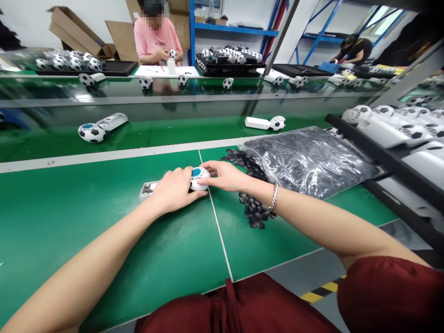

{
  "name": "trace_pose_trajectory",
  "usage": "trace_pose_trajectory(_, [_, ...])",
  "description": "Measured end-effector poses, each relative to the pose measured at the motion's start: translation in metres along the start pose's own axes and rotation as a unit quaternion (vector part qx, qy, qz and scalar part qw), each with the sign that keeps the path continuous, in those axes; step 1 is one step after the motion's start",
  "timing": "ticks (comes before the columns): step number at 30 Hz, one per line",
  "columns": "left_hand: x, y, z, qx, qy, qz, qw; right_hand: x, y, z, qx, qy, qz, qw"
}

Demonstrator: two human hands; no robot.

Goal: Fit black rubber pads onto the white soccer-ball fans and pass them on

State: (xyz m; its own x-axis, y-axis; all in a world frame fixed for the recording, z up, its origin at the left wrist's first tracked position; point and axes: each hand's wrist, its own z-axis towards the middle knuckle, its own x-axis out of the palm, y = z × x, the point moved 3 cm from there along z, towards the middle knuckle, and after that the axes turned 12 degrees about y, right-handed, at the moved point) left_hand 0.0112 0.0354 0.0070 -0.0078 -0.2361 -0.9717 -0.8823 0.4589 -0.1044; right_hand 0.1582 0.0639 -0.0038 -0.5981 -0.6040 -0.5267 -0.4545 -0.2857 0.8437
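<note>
Ball unit (pixel 197 186) is on the green surface (pixel 180 245), left of the clear bag (pixel 312 159). L hand (pixel 175 189) grip clamped on it; R hand (pixel 225 175) grip closed round its ball end, can't tell if a small pc is pinched too. Prob. part-done: body & blue disc (pixel 196 172) together, black petal pcs (pixel 256 217) loose at bag's left edge; amt left unclear. Similar units (pixel 92 133) on strip (pixel 187 129) beyond bag, loaded tray (pixel 383 156) right of it, co-worker (pixel 157 39) far beyond, nr blue shelf (pixel 236 32).
</note>
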Motion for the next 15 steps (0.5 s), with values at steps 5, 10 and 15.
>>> trace_pose_trajectory(5, [-0.002,0.004,0.003,0.001,0.022,-0.014,1.0,-0.011,0.015,0.0,-0.072,0.015,-0.027,0.997])
trace_pose_trajectory(10, [-0.005,0.007,0.006,0.009,0.054,-0.041,0.998,-0.017,0.025,-0.008,-0.121,0.026,-0.13,0.984])
trace_pose_trajectory(15, [-0.007,0.007,0.006,0.02,0.051,-0.046,0.997,-0.014,0.026,-0.012,-0.13,0.003,-0.167,0.977])
